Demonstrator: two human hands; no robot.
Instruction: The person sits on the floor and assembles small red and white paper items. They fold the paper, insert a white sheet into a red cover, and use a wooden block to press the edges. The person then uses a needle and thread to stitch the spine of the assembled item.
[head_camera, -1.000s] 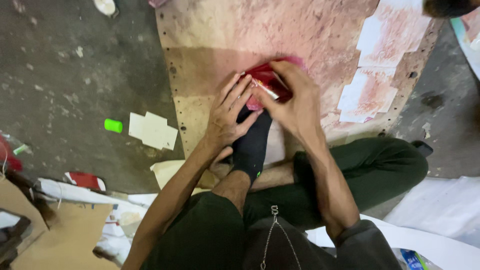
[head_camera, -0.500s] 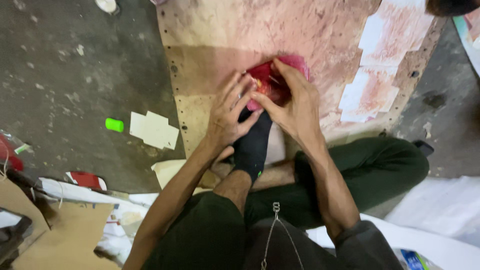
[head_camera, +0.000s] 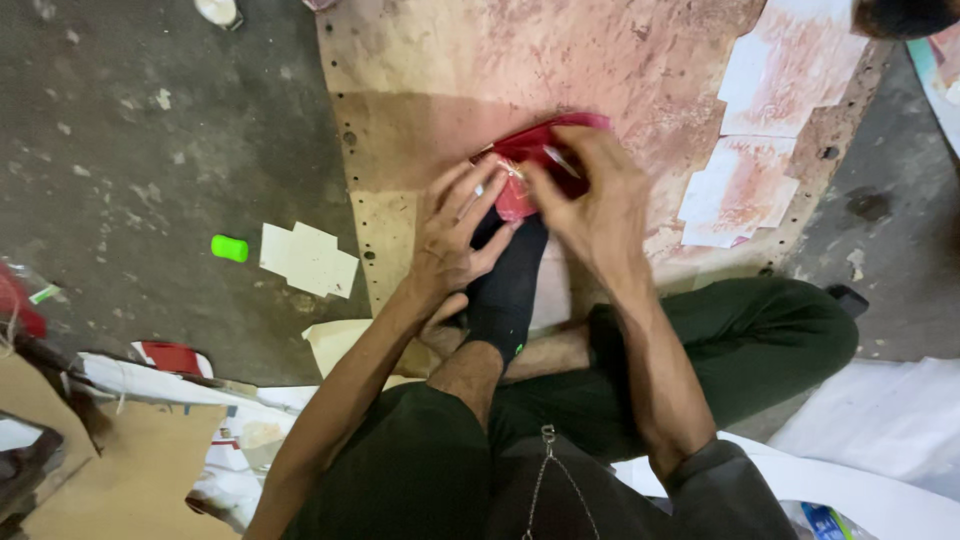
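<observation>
- On the far left, the dark concrete floor (head_camera: 130, 150) carries scraps: a small green cap (head_camera: 229, 248), a pale cardboard cut-out (head_camera: 308, 259) just beside it, and a heap of cardboard and paper (head_camera: 130, 450) nearer the person.
- The left hand (head_camera: 455, 235) rests on the stained wooden board (head_camera: 440, 70), fingers spread, their tips pressing the near edge of the red piece (head_camera: 540, 160); it is not clenched.
- The foot in a black sock (head_camera: 510, 280) lies between the two hands, its toe touching the red piece as if pinning it.
- The right hand (head_camera: 595, 205) pinches the red piece from above, thumb and fingers closed on it.
- The step looks like folding or creasing the red piece; the next move calls for steady, even pressure from both hands.
- To the right, pinkish paper sheets (head_camera: 775, 120) lie on the board, and white sheeting (head_camera: 880, 430) covers the floor.
</observation>
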